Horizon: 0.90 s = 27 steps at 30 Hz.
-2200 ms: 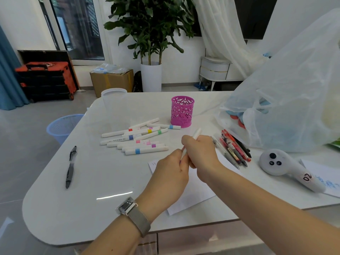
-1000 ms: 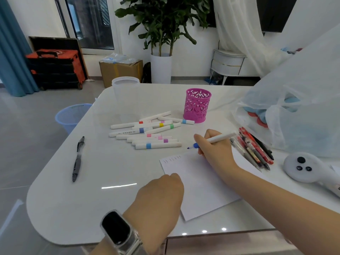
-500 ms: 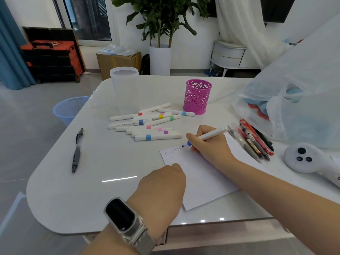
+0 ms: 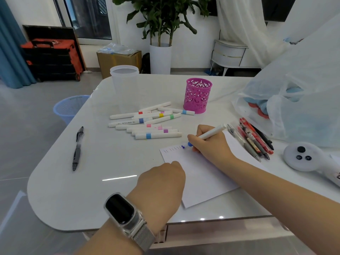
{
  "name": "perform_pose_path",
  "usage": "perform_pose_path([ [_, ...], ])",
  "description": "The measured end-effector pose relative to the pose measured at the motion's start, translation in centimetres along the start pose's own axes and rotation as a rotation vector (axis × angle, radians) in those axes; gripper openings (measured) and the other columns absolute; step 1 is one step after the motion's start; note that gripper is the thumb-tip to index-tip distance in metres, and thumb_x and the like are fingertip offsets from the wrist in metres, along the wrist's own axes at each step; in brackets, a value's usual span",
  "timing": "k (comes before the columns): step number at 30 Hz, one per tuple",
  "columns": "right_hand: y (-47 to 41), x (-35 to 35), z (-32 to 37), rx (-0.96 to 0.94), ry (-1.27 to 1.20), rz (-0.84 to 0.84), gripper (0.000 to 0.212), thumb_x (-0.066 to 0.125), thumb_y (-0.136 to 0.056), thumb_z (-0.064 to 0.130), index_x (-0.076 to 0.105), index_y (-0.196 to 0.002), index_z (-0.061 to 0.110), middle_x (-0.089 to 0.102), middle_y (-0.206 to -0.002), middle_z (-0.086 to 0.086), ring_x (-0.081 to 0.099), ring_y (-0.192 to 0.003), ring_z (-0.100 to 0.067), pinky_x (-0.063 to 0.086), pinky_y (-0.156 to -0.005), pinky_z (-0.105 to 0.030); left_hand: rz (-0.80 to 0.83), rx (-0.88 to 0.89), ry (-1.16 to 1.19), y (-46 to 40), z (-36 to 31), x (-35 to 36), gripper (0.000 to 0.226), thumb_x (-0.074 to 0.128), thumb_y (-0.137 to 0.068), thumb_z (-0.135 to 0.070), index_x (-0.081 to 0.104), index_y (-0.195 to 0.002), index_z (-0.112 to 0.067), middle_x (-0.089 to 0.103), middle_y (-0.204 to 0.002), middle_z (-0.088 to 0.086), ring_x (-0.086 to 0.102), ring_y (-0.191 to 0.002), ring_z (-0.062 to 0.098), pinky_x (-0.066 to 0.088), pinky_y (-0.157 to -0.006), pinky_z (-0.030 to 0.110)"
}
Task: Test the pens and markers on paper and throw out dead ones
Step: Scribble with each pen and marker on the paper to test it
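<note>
White counter [image 4: 103, 196]: paper [image 4: 200, 177] is pinned by the fisted left hand [image 4: 161, 183] against sliding; marker [image 4: 207, 135] is pinched in the right hand [image 4: 209, 144], tip on paper, leaving blue.

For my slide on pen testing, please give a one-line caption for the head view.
Right hand tests a blue-tipped marker on the paper sheet, leaving a blue mark, while the left hand rests at its edge.

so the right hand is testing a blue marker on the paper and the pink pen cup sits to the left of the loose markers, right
Not quite. In the head view the right hand is testing the blue marker on the paper, but the pink pen cup stands behind the loose markers at their right end, not to their left.
</note>
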State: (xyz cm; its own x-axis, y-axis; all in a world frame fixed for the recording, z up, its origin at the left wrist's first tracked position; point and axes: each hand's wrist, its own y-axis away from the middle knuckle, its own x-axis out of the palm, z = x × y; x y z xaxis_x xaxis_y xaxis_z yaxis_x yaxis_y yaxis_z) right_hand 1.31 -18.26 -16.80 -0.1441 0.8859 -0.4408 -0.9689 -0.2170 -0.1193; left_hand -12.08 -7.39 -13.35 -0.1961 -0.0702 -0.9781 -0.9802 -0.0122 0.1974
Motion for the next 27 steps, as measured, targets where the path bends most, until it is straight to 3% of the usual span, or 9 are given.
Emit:
perform_pose_path([
  [6, 0.0, -0.2, 0.2, 0.029, -0.02, -0.005, 0.028, 0.064, -0.076, 0.01, 0.043, -0.058, 0.011, 0.056, -0.048, -0.001, 0.056, -0.046, -0.007, 0.037, -0.048, -0.023, 0.015, 0.001, 0.006, -0.2, 0.1, 0.0, 0.026, 0.042, -0.087, 0.003, 0.039, -0.108, -0.012, 0.031, -0.074, -0.001, 0.045, -0.077, 0.021, 0.038, -0.066, 0.029],
  [10, -0.3, -1.2, 0.9, 0.112, -0.277, -0.186, 0.028, 0.064, -0.081, 0.012, 0.046, -0.06, 0.012, 0.054, -0.045, 0.001, 0.049, -0.041, -0.007, 0.036, -0.044, -0.019, 0.04, -0.005, 0.063, -0.6, 0.7, 0.1, 0.03, 0.041, -0.089, 0.001, 0.041, -0.116, -0.01, 0.037, -0.078, -0.001, 0.046, -0.076, 0.018, 0.039, -0.066, 0.028],
  [14, 0.0, -3.0, 2.5, 0.145, -0.449, -0.286, 0.025, 0.066, -0.086, 0.019, 0.055, -0.065, 0.012, 0.052, -0.045, 0.001, 0.042, -0.039, -0.009, 0.035, -0.042, -0.021, 0.053, -0.072, 0.27, -0.9, 1.6, -1.2, 0.034, 0.042, -0.093, -0.008, 0.04, -0.127, -0.013, 0.056, -0.113, 0.005, 0.056, -0.096, 0.019, 0.048, -0.084, 0.029],
  [19, 1.0, -4.1, 4.4, 0.077, -0.422, -0.204, 0.017, 0.073, -0.083, 0.025, 0.065, -0.079, 0.01, 0.06, -0.056, 0.0, 0.051, -0.048, -0.009, 0.044, -0.047, -0.022, -0.139, -0.208, 0.546, -1.0, 2.4, -2.8, 0.025, 0.052, -0.095, -0.021, 0.049, -0.119, -0.014, 0.064, -0.11, 0.008, 0.06, -0.1, 0.021, 0.041, -0.07, 0.024],
  [22, 1.7, -4.1, 5.4, 0.118, -0.467, -0.134, 0.022, 0.066, -0.087, 0.032, 0.069, -0.081, 0.011, 0.066, -0.06, -0.002, 0.058, -0.055, -0.011, 0.05, -0.054, -0.025, -0.255, -0.211, 0.67, -1.1, 2.6, -3.0, 0.017, 0.057, -0.092, -0.024, 0.055, -0.107, -0.017, 0.066, -0.102, 0.006, 0.063, -0.085, 0.014, 0.04, -0.061, 0.021],
  [27, 2.9, -3.9, 6.8, 0.133, -0.555, -0.006, 0.028, 0.053, -0.095, 0.02, 0.061, -0.071, 0.008, 0.061, -0.052, -0.008, 0.052, -0.044, -0.016, 0.043, -0.043, -0.023, -0.429, -0.173, 0.768, -1.0, 2.3, -3.2, 0.012, 0.064, -0.087, -0.028, 0.054, -0.081, -0.024, 0.062, -0.081, -0.015, 0.064, -0.061, -0.004, 0.043, -0.063, 0.015],
])
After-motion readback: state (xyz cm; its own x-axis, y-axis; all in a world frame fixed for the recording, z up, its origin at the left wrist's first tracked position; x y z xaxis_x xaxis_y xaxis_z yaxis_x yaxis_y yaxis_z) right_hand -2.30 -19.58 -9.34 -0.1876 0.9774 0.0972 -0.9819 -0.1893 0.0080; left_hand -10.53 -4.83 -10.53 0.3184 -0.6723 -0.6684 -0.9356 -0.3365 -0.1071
